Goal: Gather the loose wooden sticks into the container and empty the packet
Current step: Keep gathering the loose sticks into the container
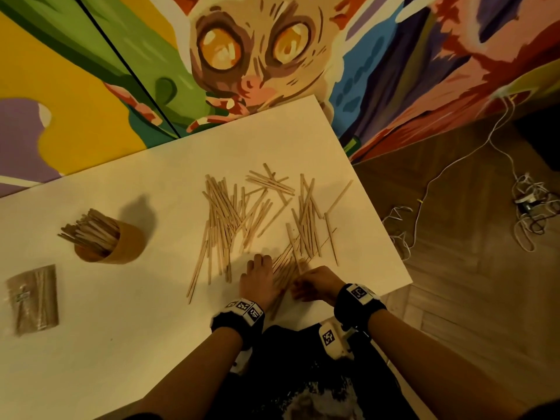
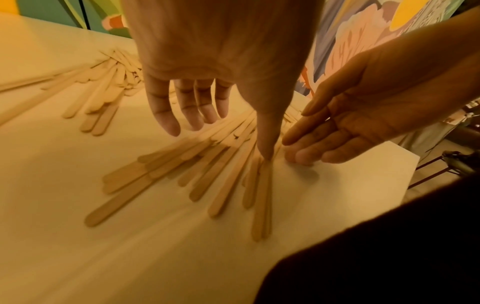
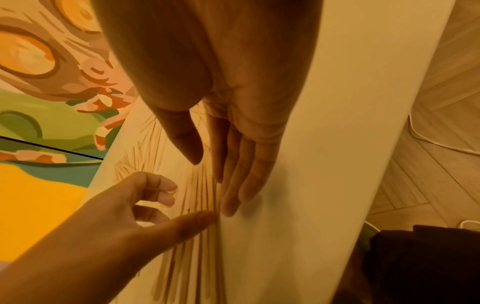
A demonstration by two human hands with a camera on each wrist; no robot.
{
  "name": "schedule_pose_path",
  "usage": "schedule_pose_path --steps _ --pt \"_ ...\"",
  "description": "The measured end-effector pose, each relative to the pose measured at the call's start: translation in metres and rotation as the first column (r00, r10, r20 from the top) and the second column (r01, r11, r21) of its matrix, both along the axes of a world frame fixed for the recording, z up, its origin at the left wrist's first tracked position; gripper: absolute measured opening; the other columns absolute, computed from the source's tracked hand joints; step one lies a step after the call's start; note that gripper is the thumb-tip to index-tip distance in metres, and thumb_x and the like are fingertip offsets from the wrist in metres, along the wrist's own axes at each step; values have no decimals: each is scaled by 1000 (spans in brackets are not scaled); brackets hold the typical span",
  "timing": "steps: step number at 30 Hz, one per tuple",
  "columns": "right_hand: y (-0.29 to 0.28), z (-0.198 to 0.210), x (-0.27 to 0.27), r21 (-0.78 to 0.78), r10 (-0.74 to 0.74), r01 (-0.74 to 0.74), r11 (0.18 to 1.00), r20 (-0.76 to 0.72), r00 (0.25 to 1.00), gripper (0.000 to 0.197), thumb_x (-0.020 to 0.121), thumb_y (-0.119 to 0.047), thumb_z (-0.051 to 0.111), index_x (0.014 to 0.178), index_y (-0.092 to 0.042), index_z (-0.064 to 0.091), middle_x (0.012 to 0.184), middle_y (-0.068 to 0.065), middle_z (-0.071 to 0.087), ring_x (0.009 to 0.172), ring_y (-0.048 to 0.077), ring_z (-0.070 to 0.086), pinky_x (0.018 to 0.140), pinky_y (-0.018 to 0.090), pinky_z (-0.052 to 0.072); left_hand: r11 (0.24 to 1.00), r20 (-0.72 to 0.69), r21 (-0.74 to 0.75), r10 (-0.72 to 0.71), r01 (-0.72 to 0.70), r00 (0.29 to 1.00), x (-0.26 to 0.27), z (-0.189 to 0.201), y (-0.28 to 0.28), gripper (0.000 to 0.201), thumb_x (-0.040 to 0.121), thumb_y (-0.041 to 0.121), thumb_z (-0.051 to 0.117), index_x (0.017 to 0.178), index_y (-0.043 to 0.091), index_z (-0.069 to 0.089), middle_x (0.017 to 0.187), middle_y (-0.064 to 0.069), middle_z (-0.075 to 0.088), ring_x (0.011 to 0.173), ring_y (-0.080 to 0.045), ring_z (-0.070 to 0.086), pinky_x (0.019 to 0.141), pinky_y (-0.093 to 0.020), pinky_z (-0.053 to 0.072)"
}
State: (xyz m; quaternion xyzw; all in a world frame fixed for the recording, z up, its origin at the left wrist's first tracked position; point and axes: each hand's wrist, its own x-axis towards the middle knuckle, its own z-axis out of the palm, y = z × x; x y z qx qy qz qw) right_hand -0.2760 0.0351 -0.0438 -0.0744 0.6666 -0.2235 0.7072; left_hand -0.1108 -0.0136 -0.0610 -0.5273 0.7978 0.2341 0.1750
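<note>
Sticks (image 1: 285, 272) lie fanned on the bench (image 1: 136, 338) between both hands; container (image 1: 110, 242) stands well left. Left hand (image 1: 257, 283) and right hand (image 1: 315, 283) are flat-fingered, holding nothing. Best to rake the fan parallel first, then pinch low.

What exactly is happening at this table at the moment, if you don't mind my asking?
A person is raking flat wooden sticks scattered on the white table together. The left hand and right hand, fingers extended, bracket a small bunch near the front edge. The brown cylindrical container already holds many sticks; the clear packet of sticks lies untouched beside it.
</note>
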Motion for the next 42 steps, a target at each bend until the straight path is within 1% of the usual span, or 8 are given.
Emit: schedule_pose_path --steps 2,7,23,28,31,34,38,42 --pt "0 0 -3 1 10 -10 1000 4 1000 22 92 -3 57 102 15 65 81 21 70 61 23 70 63 31 60 1000 -37 21 14 -14 999 -1 4 0 51 94 48 46 127 9 41 124 -8 44 110 -30 49 76 -42 52" --pt "2 -1 -13 16 17 -17 1000 -1 1000 19 91 -2 57 98 14 66 79 22 70 59 24 70 59 31 60 996 -4 79 -48 48 999 3 9 0 49 83 19 56 128 10 40 125 -9 44 108 -28 52 76 -38 52" --pt "9 1 -27 31 70 -69 997 -33 997 19 93 -3 53 86 6 68 64 13 71 52 19 68 56 28 58 998 -109 -33 -63 60 992 31 -7 12 37 85 27 60 117 8 52 113 -11 51 100 -30 53 71 -40 55" --pt "8 0 -26 31 101 -100 995 -53 993 19 93 -3 53 85 5 68 65 14 71 53 20 67 63 32 57 997 -82 -27 -81 79 993 34 -15 8 32 91 26 43 113 7 54 113 -11 51 101 -32 55 74 -40 54" --pt "6 1 -27 31 112 -111 993 -59 992 20 94 -3 52 85 5 68 64 13 70 53 20 67 61 31 57 999 -127 -19 -35 33 991 34 -15 8 29 89 22 55 113 5 55 111 -14 54 97 -33 56 74 -42 54" --pt "5 1 -27 26 122 -121 992 -65 990 22 95 -4 51 86 6 69 67 14 71 55 20 67 64 32 57 998 -151 -29 -61 57 987 37 -16 9 31 84 20 66 111 6 60 105 -12 59 91 -32 60 68 -40 55" --pt "4 3 -26 16 130 -129 991 -70 989 20 94 -5 53 88 6 69 67 14 71 54 19 68 60 29 56 992 -123 -83 -105 96 987 41 -12 12 33 63 18 86 86 11 62 83 -6 61 70 -24 63 44 -30 51" --pt "2 4 -26 3 142 -142 990 -77 987 21 94 -7 55 95 9 69 71 15 71 55 19 68 58 27 56 984 -129 -134 -131 114 983 48 -10 10 32 64 13 86 82 12 60 80 -6 60 65 -24 62 40 -29 47"
